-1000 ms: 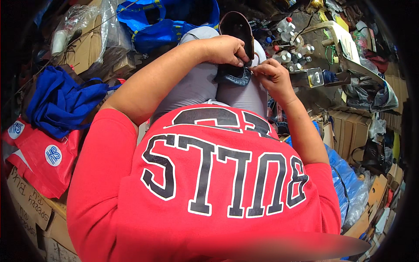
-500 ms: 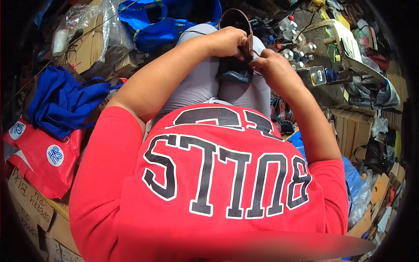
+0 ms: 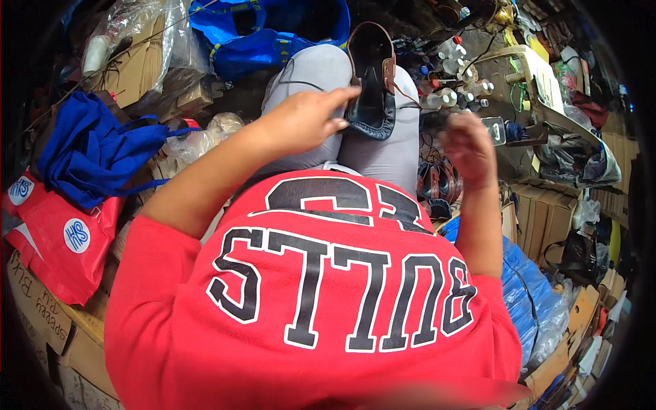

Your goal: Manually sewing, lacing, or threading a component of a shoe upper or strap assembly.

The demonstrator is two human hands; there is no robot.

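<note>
An unfinished-looking leather shoe (image 3: 371,113), black at the toe with brown edging, lies across my grey-trousered thighs, its toe toward me. A thin dark lace hangs from its right side, and another dark strand lies over my left knee. My left hand (image 3: 311,117) is at the shoe's left edge, index finger and thumb apart; whether the fingertip touches the shoe is unclear. Off to the right of the shoe, my right hand (image 3: 470,147) is raised with curled fingers, smeared by motion. Whether it holds anything cannot be made out.
Several plastic bottles (image 3: 451,68) stand beyond my right knee, near a cream plastic chair (image 3: 526,58). A blue bag (image 3: 273,44) lies ahead. On the left are a blue cloth bag (image 3: 89,150), a red bag (image 3: 58,239) and cardboard boxes (image 3: 41,307). More shoes (image 3: 437,183) lie at my right thigh.
Both hands have come off the shoe's brown side. My left hand moved left and nearer me; my right hand swung right and nearer me. The shoe now rests on my thighs.
</note>
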